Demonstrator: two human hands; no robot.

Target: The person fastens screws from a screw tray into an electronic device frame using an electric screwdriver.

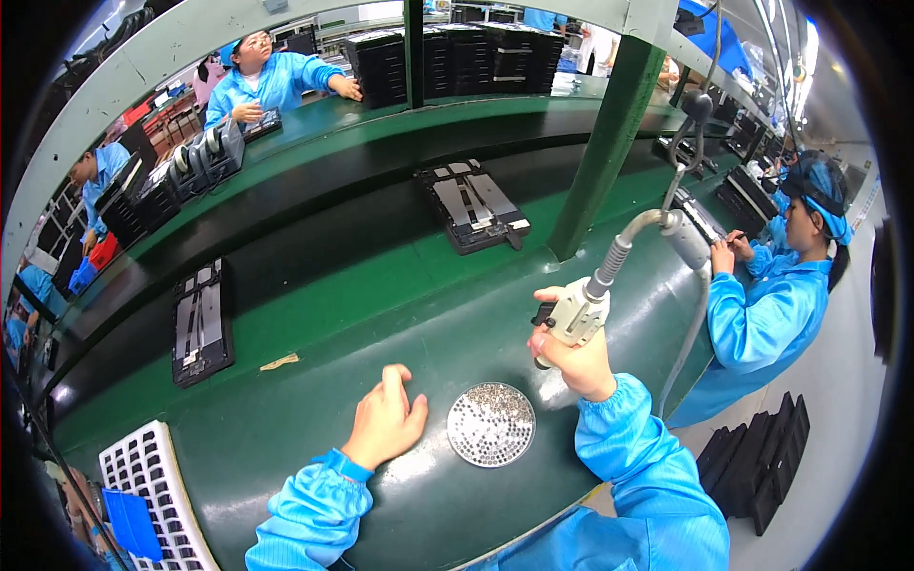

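Observation:
My right hand (578, 344) is wrapped around a cream-coloured electric screwdriver (577, 314) with black parts, raised above the green bench. A ribbed grey sleeve joins its cable at the top; its tip is hidden. My left hand (385, 419) hovers over or rests on the bench with nothing in it, thumb and index finger apart. Between my hands lies a round dish (455, 447) of many small metal screws, denser at its far side. Beyond them, an opened tablet-like device (469, 207) shows its grey inner cells, and a similar device (202, 324) lies further left.
A white tray (157, 495) of small black parts, with a blue piece (133, 523) on it, stands at the lower left. A green post (609, 143) rises from the bench. A co-worker (781, 276) works at the right. Black trays (762, 457) stand on the floor.

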